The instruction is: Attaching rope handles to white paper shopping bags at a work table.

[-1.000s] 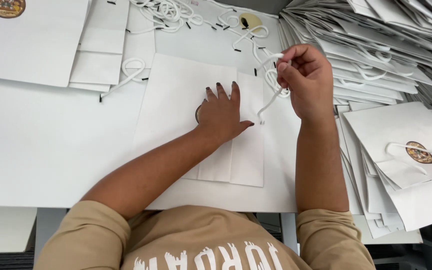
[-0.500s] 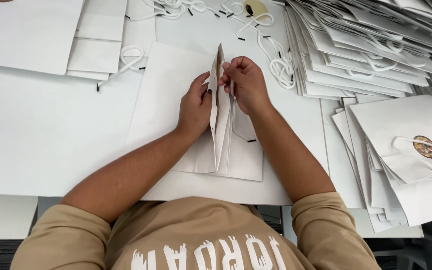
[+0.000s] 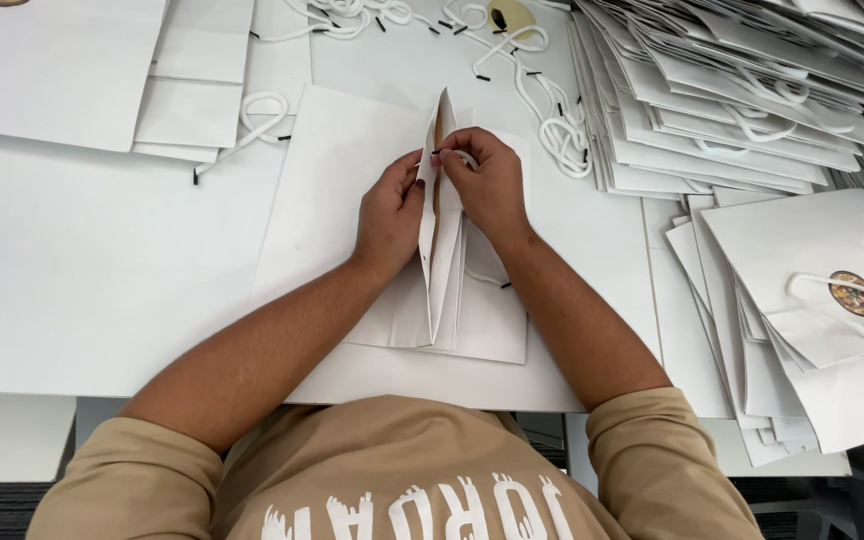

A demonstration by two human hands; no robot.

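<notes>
Fingers (image 3: 449, 160) pinching white cord (image 3: 465, 156) at the raised edge of a white paper bag (image 3: 439, 240). Left hand (image 3: 389, 212) pressing that upright panel at nine o'clock, right hand (image 3: 489, 182) at three. Bag on desk (image 3: 82, 270), centre; stacked bags (image 3: 712, 110) at two o'clock.

Two hands (image 3: 389, 215) are counted, one raised bag (image 3: 439, 215), and perhaps two dozen stacked bags (image 3: 712, 120), hard to separate.
</notes>
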